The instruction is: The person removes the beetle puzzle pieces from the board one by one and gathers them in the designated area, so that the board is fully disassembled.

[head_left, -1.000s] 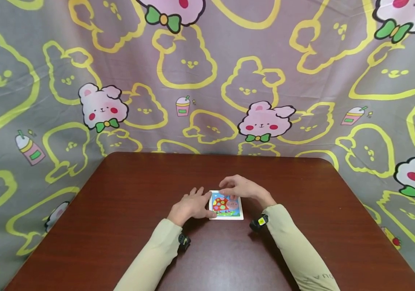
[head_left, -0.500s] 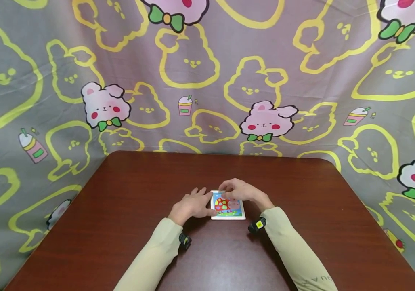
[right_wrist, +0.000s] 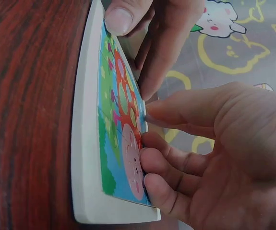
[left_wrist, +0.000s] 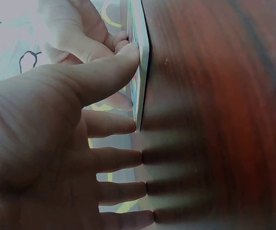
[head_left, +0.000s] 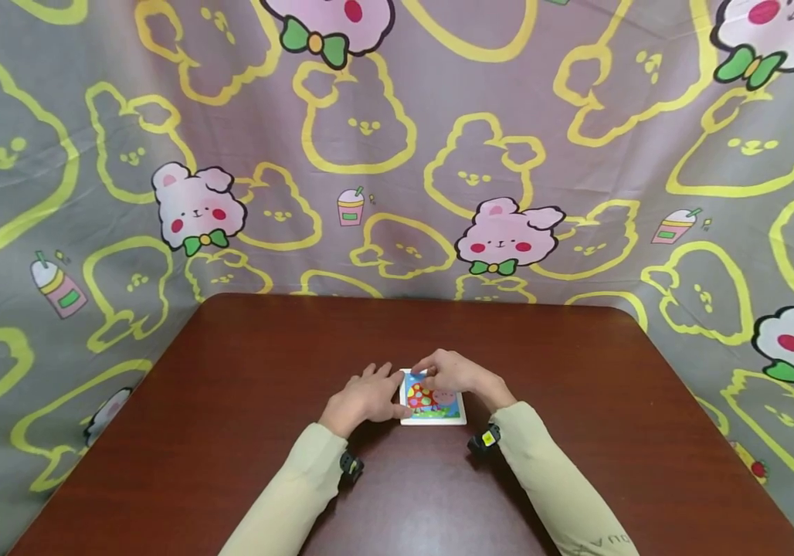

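A small ladybug jigsaw puzzle (head_left: 423,399) lies in a white tray (head_left: 433,422) on the table; piece seams show in the right wrist view. My left hand (head_left: 364,398) steadies the tray's left side. In the left wrist view its thumb (left_wrist: 111,69) rests on the tray edge (left_wrist: 144,72), fingers spread straight, tips at the table. Over the puzzle's upper part is my right hand (head_left: 463,374), bent fingertips touching the picture. The right wrist view shows its thumb (right_wrist: 186,109) and index finger close together at the far edge; whether they pinch a piece is hidden.
The brown wooden table (head_left: 286,332) extends around the tray on all sides. A grey curtain (head_left: 397,185) with yellow bear outlines and pink-cheeked animals hangs behind and beside it. Both wrists wear small black cameras (head_left: 351,465).
My right hand has shifted slightly left over the puzzle's upper part, its fingertips lower on the picture. The left hand and tray keep their places; the head view moves slightly.
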Motion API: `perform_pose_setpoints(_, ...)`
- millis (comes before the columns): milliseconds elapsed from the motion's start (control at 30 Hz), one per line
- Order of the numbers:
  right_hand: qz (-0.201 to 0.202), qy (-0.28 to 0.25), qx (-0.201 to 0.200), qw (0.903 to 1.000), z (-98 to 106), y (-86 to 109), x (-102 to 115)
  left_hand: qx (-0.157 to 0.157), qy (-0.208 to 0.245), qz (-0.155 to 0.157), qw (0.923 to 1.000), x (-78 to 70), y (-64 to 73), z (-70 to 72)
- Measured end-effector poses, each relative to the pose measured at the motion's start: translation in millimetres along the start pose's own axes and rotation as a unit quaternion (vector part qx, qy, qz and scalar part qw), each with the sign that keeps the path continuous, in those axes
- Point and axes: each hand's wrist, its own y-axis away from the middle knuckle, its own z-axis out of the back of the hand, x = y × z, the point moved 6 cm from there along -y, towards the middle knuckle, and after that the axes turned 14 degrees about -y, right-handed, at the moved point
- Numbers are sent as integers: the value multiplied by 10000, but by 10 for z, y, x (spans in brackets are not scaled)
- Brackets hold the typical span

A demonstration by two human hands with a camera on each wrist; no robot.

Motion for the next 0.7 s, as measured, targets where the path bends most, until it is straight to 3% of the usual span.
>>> perform_pose_setpoints(300,-89,-61,75,9999,-44,-3,-11,-35,-12,-3,10000,8,-12,-12)
perform_pose_setpoints(700,-48,318,-40,9995,-69,-9,104,-14,-48,34,10000,3,-1,12)
